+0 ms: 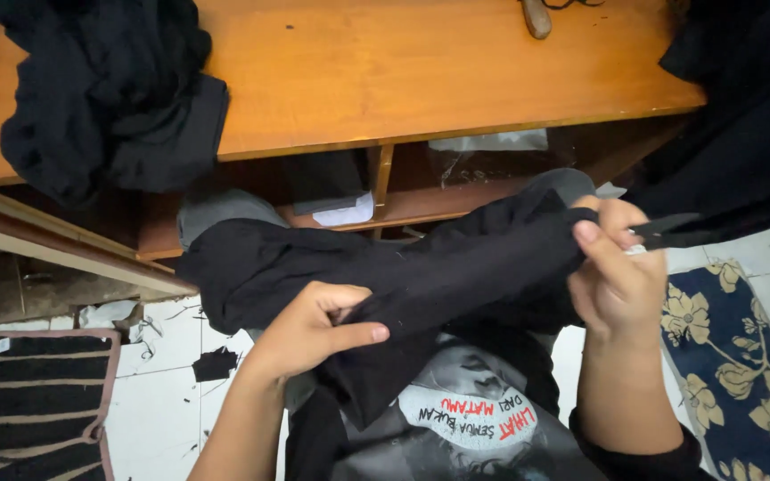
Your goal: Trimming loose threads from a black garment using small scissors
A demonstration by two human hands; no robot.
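Wooden handle (536, 16) cut off at top edge; perhaps a tool

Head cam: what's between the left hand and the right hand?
In the head view, a black garment spans the stretch, pinched by the left hand and gripped by the right hand, which also holds small black snips.

Bare wooden tabletop (403, 71) ahead, dark cloth heap (109, 98) blocking its left

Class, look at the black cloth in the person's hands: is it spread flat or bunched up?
Bunched up. The black cloth hangs in folds, pinched between the left hand and right hand, not laid flat.
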